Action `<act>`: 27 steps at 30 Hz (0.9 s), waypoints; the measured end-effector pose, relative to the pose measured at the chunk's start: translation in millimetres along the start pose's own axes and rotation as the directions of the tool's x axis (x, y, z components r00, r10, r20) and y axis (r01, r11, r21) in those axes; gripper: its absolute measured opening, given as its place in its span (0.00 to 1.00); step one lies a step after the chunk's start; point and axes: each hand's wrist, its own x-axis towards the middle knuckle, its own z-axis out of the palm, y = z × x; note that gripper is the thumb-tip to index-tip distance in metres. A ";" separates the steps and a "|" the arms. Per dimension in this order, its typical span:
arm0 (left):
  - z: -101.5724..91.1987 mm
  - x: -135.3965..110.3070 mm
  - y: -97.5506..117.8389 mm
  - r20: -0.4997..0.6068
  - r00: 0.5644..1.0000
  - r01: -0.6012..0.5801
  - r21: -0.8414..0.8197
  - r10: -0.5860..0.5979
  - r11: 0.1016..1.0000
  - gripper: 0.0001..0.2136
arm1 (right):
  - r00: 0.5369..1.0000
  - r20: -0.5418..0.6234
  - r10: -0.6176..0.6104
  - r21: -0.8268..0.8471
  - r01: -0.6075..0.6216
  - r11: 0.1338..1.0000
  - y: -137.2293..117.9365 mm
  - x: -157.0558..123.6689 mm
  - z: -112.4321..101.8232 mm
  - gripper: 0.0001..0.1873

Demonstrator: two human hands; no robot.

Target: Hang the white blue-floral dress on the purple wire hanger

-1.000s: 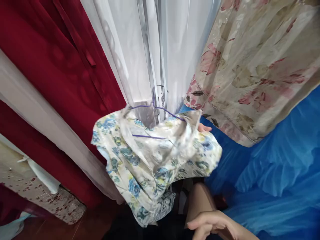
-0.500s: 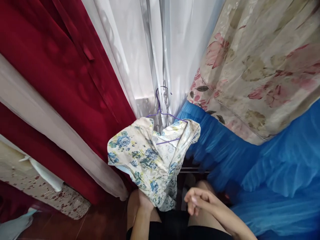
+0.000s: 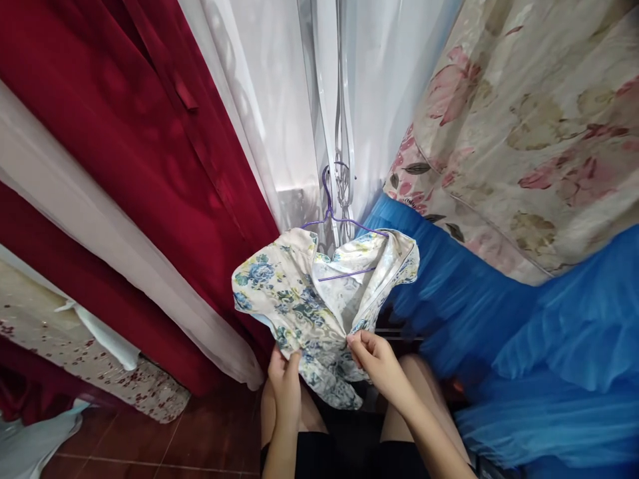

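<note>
A cream garment with blue flowers, a short-sleeved floral blouse, hangs on a purple wire hanger. Its front opening gapes in a V at the top, showing the pale inside and the hanger's lower bar. My left hand is closed on the blouse's lower left edge, thumb on top. With fingertips pinched together, my right hand grips the blouse's front edge at the bottom of the V. Whatever small fastening may lie under those fingertips is hidden.
Red fabric and white cloth hang at the left and behind. At the right hang a beige floral cloth and blue ruffled tulle. Long white straps dangle behind the hanger. Reddish floor tiles show below.
My right hand has moved up and left from free air and now pinches the blouse's front edge. My left hand's thumb now shows on the fabric. The view has shifted slightly.
</note>
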 end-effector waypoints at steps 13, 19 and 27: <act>65.0 -45.7 19.8 0.586 0.786 -0.361 0.179 0.196 0.915 0.02 | 0.998 -0.040 -0.058 0.065 0.060 0.996 -37.6 -6.6 -1.6 0.20; 66.0 -45.4 25.4 0.717 0.669 -0.543 0.292 0.196 0.787 0.06 | 0.960 -0.173 -0.219 0.060 0.232 0.971 -137.1 49.9 -16.2 0.17; 57.5 -39.7 48.1 0.748 0.638 -0.530 0.252 0.185 0.810 0.04 | 0.932 -0.202 -0.301 0.122 0.329 0.937 -171.4 57.9 -5.2 0.14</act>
